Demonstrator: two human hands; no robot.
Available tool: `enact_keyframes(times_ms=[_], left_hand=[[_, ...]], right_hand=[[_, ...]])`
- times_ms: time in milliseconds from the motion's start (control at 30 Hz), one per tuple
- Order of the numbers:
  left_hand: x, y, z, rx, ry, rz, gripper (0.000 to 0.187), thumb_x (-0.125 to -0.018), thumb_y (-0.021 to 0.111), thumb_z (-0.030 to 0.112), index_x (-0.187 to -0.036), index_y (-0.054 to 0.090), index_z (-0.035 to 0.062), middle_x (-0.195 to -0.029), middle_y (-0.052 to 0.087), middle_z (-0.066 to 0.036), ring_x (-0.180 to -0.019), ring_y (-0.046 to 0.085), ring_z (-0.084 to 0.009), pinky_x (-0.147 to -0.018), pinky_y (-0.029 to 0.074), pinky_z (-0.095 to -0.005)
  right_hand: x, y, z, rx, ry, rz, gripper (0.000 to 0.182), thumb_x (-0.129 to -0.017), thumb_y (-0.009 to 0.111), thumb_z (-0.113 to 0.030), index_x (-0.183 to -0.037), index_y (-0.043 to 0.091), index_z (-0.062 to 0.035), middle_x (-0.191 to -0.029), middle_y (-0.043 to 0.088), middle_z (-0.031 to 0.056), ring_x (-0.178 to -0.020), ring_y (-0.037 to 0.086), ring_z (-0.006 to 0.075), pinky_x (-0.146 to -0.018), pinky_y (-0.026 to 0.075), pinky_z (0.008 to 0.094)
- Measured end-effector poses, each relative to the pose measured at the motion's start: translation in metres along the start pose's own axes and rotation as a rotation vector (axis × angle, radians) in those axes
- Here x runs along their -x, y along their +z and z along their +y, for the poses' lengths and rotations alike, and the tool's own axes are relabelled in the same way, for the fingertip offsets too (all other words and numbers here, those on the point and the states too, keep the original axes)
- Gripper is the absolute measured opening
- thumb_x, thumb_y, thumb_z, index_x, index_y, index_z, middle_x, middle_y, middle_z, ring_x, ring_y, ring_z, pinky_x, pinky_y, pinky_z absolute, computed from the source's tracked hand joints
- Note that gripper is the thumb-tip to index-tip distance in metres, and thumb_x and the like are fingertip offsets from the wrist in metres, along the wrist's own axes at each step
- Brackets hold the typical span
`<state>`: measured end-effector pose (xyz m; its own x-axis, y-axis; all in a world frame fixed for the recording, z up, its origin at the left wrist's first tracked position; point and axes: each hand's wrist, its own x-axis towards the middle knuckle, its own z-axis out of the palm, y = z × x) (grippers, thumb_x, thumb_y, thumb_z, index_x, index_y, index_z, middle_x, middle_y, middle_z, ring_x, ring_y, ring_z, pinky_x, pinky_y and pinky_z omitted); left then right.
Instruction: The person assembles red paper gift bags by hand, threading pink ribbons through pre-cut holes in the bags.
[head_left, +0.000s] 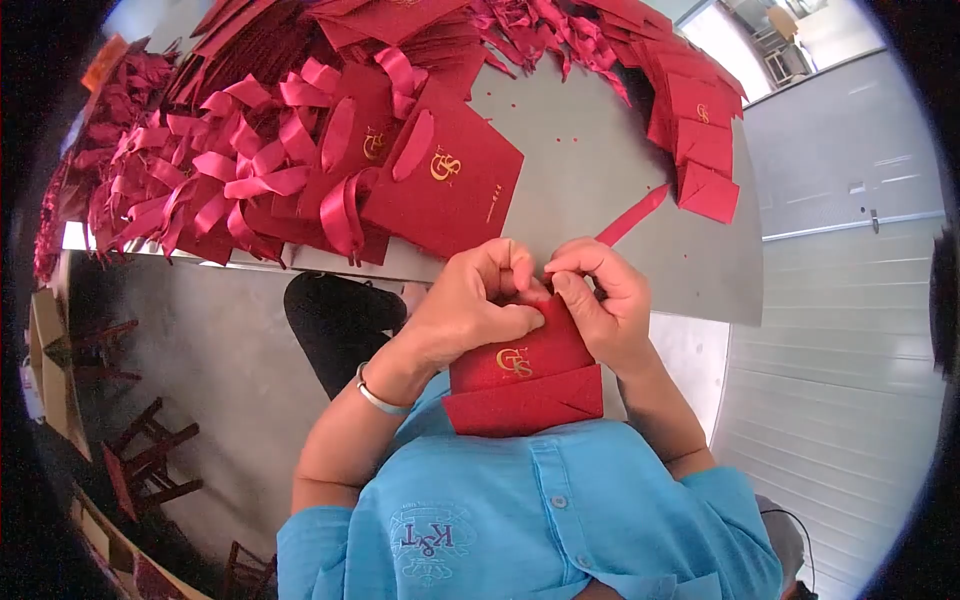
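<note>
A small red paper bag with a gold monogram is held close to my chest, its folded bottom facing me. My left hand grips its upper edge, thumb pressed on the front panel and fingers curled behind. At the same edge my right hand is closed in a pinch, thumb against index finger. What that pinch holds is too small to make out. A strip of red ribbon runs from behind my right hand towards the upper right; whether it is held or lies on the table cannot be seen.
On the grey table, bags with pink-red ribbon handles pile up at left. More flat bags overlap along the right, with loose ribbons at the back. Wooden stools stand on the floor at left.
</note>
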<state>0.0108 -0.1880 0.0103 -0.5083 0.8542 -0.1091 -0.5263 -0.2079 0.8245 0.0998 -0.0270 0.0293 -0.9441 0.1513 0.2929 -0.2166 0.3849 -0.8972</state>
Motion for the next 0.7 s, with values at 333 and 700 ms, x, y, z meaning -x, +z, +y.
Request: enact_keyframes(times_ms=[333,700], left_hand=[[0.001,0.002,0.0,-0.08,0.009,0.022,0.033,-0.068,0.067,-0.008,-0.084,0.044,0.0092,-0.083,0.052,0.004,-0.08,0.053,-0.0058,-0.075,0.044,-0.0206],[0.003,-0.02,0.0,0.0,-0.104,-0.117,0.024,-0.076,0.065,-0.009,-0.095,0.057,0.0034,-0.086,0.062,0.0,-0.079,0.058,-0.0058,-0.071,0.047,-0.0199]], right_hand=[[0.0,-0.001,-0.001,-0.012,-0.003,-0.006,0.006,-0.09,0.059,-0.003,-0.094,0.058,0.0023,-0.089,0.059,0.0078,-0.079,0.053,0.0116,-0.071,0.043,0.023],[0.002,0.001,0.001,-0.054,0.095,0.021,0.008,-0.092,0.057,-0.005,-0.096,0.058,0.0026,-0.093,0.061,0.0079,-0.08,0.054,0.0092,-0.072,0.044,0.0219]])
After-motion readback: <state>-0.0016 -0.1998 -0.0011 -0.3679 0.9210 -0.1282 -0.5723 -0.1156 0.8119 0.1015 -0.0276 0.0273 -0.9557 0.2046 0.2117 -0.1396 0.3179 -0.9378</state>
